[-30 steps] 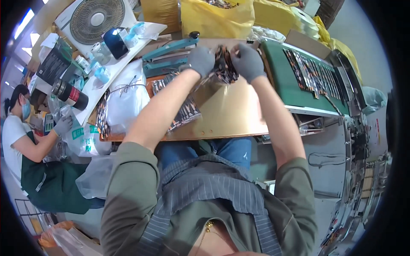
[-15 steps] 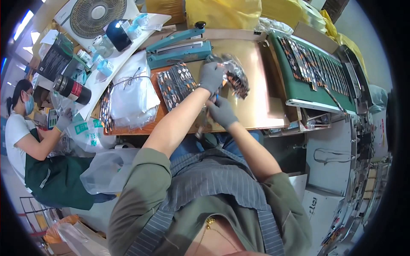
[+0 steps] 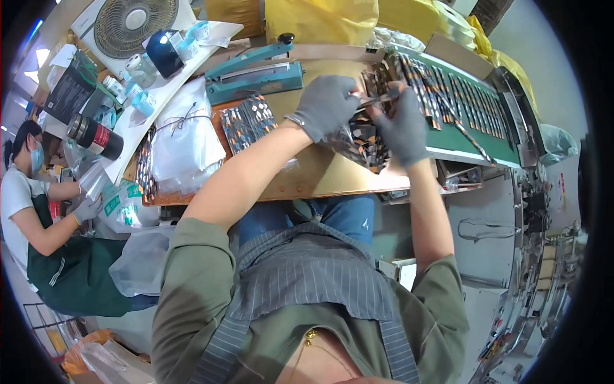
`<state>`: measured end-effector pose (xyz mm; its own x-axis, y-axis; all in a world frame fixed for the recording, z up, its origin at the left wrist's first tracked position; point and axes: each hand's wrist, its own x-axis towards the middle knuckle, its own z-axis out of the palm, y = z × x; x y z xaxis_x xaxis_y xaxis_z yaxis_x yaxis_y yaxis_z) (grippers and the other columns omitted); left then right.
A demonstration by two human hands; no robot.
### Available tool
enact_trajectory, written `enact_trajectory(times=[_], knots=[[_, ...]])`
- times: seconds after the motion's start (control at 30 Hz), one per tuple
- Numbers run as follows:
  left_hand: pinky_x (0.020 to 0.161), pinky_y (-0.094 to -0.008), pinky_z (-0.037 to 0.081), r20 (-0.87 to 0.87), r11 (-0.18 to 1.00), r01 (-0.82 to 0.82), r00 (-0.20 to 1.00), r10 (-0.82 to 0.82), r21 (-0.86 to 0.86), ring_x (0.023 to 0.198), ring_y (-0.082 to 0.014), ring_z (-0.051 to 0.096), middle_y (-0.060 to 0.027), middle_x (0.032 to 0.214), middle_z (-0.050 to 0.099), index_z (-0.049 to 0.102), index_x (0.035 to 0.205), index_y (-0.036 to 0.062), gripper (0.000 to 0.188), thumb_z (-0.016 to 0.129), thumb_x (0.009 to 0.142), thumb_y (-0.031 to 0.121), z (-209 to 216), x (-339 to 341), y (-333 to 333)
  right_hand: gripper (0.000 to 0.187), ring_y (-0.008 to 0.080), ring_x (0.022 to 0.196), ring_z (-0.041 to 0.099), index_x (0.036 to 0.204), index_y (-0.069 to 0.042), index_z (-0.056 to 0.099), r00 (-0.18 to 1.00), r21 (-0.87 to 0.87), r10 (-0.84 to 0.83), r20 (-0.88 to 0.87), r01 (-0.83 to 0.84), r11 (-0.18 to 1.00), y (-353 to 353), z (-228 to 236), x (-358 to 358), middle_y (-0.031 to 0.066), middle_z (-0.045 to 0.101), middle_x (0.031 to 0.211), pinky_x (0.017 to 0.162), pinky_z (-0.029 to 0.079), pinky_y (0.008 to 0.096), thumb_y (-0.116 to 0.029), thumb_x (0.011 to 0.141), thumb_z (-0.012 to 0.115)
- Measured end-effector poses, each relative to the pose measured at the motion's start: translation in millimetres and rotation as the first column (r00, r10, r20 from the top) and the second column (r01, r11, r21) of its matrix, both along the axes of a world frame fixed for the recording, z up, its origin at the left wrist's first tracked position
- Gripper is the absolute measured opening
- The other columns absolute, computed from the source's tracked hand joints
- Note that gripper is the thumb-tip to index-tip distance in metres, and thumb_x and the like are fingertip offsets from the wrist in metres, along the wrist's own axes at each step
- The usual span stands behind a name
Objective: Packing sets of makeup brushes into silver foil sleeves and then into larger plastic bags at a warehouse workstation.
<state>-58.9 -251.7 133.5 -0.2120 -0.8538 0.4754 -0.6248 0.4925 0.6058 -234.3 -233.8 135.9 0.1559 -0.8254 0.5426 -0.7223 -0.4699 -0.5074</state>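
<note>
My left hand [image 3: 326, 109], in a grey glove with bare fingertips, is closed at the upper part of a clear bag of dark patterned strips [image 3: 366, 139]. The bag hangs between my hands, over the table. My right hand [image 3: 406, 131], gloved the same way, is closed and slightly blurred at the bag's right side. From its fingers a slim metallic tool [image 3: 378, 99], perhaps scissors, reaches across toward my left fingertips; its exact shape is unclear. To the left lies a row of similar patterned strips [image 3: 248, 125].
A teal bag sealer [image 3: 256, 80] stands behind the strips, with a tied stack of clear bags [image 3: 185, 144] to its left. At right, a green conveyor [image 3: 470, 137] carries many patterned strips. A co-worker [image 3: 48, 211] sits at far left. A fan [image 3: 135, 22] stands back left.
Both hands have moved; the right has risen to the far right side of the bag, bringing the slim tool up between them. The bag has shifted lower. The co-worker's hands have come together.
</note>
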Motion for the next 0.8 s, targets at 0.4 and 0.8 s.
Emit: enact_trajectory(times=[0.4, 0.8], knots=[[0.062, -0.0396, 0.046, 0.357, 0.993, -0.06, 0.934, 0.021, 0.101, 0.066, -0.0332, 0.06, -0.0201, 0.069, 0.06, 0.064, 0.07, 0.002, 0.024, 0.054, 0.075, 0.023, 26.1, 64.8, -17.0, 0.017, 0.0101, 0.05, 0.052, 0.081, -0.001, 0.065, 0.989, 0.396, 0.097, 0.113, -0.134, 0.908, -33.6, 34.5, -27.3, 0.0024, 0.057, 0.06, 0.047, 0.042, 0.0238, -0.016, 0.085, 0.058], [0.051, -0.0267, 0.048, 0.334, 0.983, -0.007, 0.941, -0.056, 0.185, 0.051, -0.0128, 0.06, -0.0096, 0.063, 0.063, 0.065, 0.086, -0.0036, 0.023, 0.053, 0.08, 0.014, 47.5, 75.3, -28.9, 0.009, 0.0076, 0.052, 0.051, 0.078, -0.001, 0.061, 0.961, 0.356, 0.145, 0.237, -0.225, 0.907, -72.2, 21.0, -25.5, 0.0021, 0.057, 0.063, 0.049, 0.041, 0.0219, -0.009, 0.077, 0.056]])
